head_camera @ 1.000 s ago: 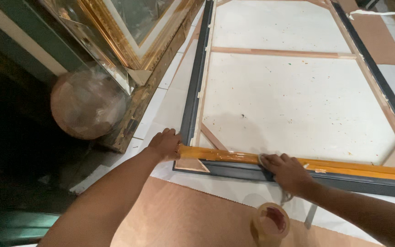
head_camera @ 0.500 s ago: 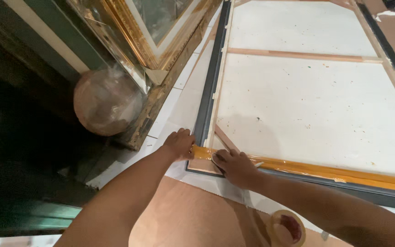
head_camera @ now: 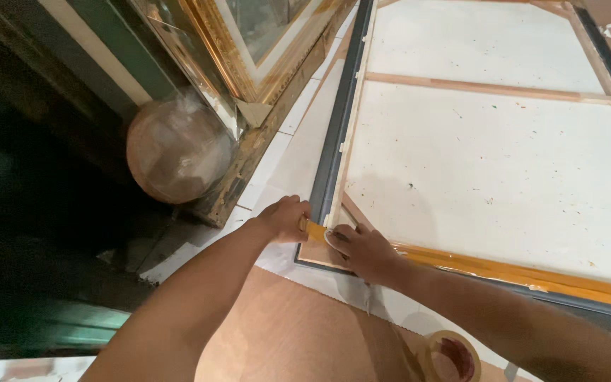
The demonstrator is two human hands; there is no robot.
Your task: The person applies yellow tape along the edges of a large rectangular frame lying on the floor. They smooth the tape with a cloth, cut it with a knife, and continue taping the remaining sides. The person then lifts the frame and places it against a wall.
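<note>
Head view, person's own body only. Two bare forearms enter from the bottom edge. No sleeves, cuffs or gloves visible on either arm as far as the frame shows. Left hand (head_camera: 286, 218): bare, no ring, no watch or band at the wrist. Right hand (head_camera: 362, 251): bare, likewise unadorned; fingers (head_camera: 339, 234) show short nails, no polish discernible. No markings or tattoos seen on the visible skin. Upper arms and clothing lie outside the frame; cannot tell what is worn there.
</note>
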